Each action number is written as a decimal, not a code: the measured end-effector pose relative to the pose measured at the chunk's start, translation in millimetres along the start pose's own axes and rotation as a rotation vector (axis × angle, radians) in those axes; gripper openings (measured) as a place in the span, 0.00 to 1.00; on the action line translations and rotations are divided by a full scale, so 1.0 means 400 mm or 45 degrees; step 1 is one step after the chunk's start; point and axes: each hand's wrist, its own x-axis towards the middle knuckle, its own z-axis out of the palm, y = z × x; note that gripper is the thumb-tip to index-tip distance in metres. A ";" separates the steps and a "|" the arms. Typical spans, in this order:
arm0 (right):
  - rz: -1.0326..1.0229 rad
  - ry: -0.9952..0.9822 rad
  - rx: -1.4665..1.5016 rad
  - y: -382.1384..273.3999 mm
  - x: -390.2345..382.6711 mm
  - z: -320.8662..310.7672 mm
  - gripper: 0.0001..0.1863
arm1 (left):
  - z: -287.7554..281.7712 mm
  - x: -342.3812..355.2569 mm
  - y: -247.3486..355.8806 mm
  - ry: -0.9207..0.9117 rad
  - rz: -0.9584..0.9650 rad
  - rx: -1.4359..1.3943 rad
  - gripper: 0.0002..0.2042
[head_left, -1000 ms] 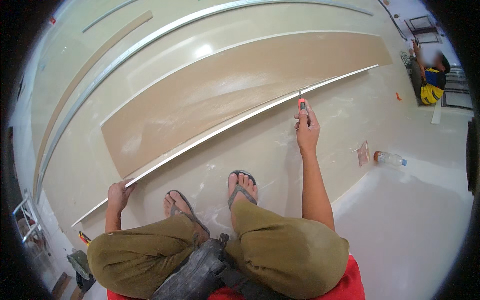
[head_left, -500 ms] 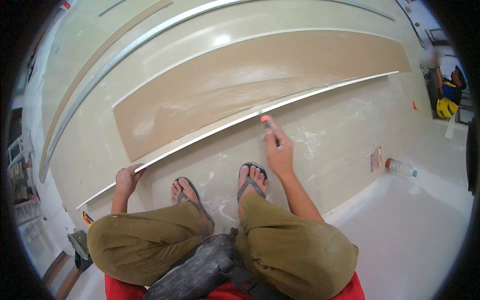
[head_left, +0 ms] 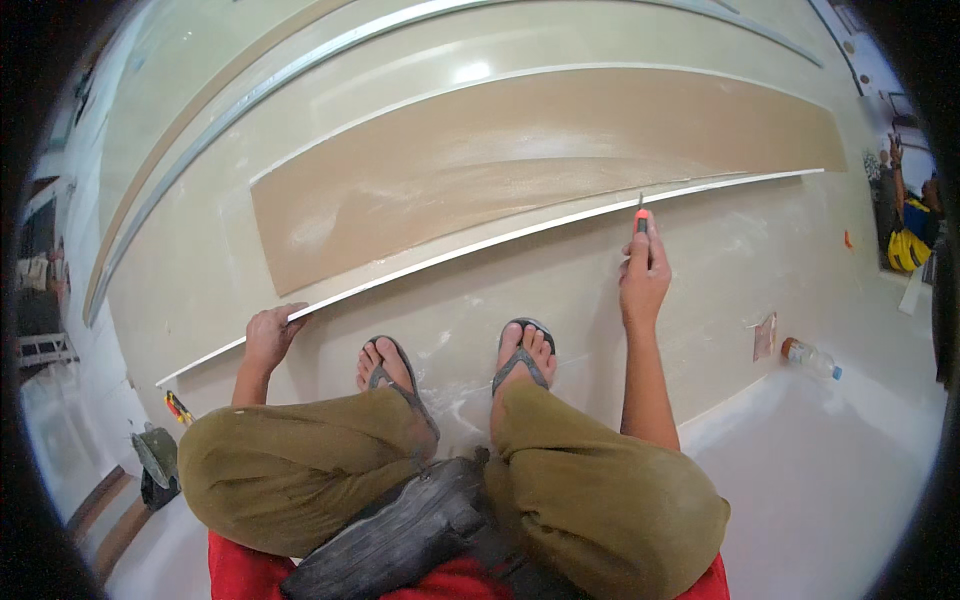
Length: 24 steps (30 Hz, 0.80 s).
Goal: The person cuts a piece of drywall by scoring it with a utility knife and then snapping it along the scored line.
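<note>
My left hand grips a long, narrow white strip near its left end, fingers curled over it. The strip slants across the floor, just below a large tan sheet. Closed around a red utility knife, my right hand is at the strip's right part, with the blade pointing away from me at the strip's edge. My sandaled feet rest just this side of the strip.
Metal channel and beige strip lie beyond the sheet. At right are a plastic bottle and a co-worker in yellow and blue. Another knife and an olive bundle lie at lower left.
My right hand with the knife swept leftward along the strip, then moved back rightward. My left hand stays gripping the strip. The view has shifted slightly.
</note>
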 end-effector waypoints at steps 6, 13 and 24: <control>-0.045 -0.370 -0.019 -0.009 -0.199 0.116 0.25 | 0.003 0.024 0.034 -0.020 0.015 0.024 0.13; -0.202 -0.804 -0.084 -0.070 -0.295 0.202 0.25 | 0.002 0.007 0.034 -0.004 -0.013 -0.026 0.13; -0.069 -0.680 -0.055 0.001 -0.297 0.216 0.28 | -0.013 0.007 0.019 -0.073 -0.057 0.003 0.13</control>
